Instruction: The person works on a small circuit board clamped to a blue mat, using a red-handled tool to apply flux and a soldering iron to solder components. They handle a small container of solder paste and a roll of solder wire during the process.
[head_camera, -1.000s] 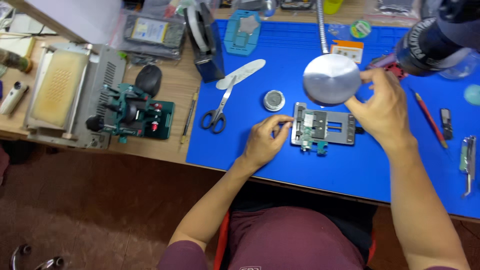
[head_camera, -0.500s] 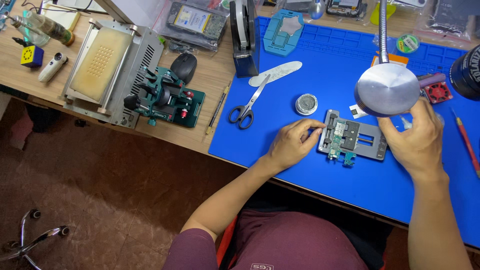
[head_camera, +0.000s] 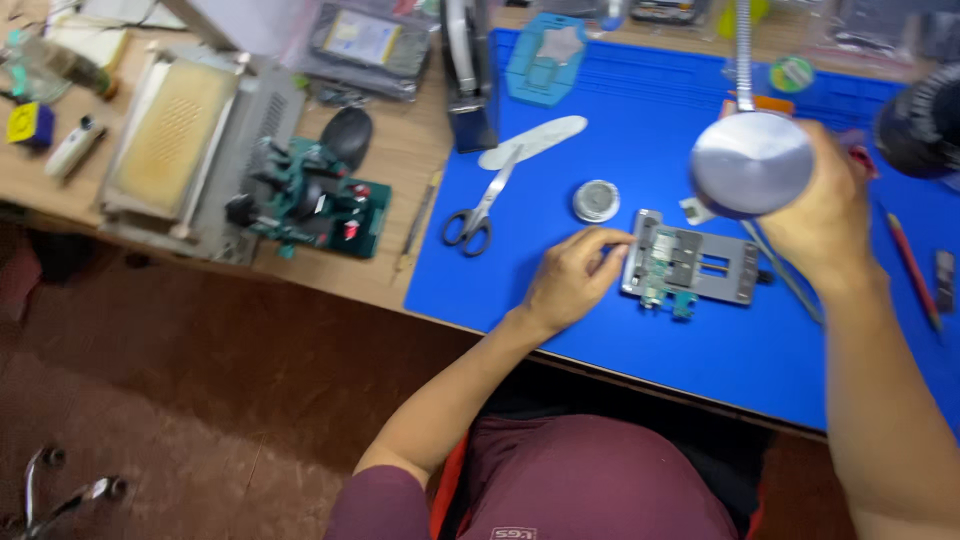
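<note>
Fingers of the left hand (head_camera: 568, 285) curl against the left edge of the grey metal holder (head_camera: 692, 264), pinching it to keep it steady on the blue mat (head_camera: 560, 170). A small circuit board (head_camera: 660, 272) sits clamped in that holder. The right hand (head_camera: 822, 215) is closed around the round lamp head (head_camera: 751, 163), right above the holder. It looks like lighting and positioning work; any next move calls for a steady holder. Scissors (head_camera: 483, 213) lie well to the left.
</note>
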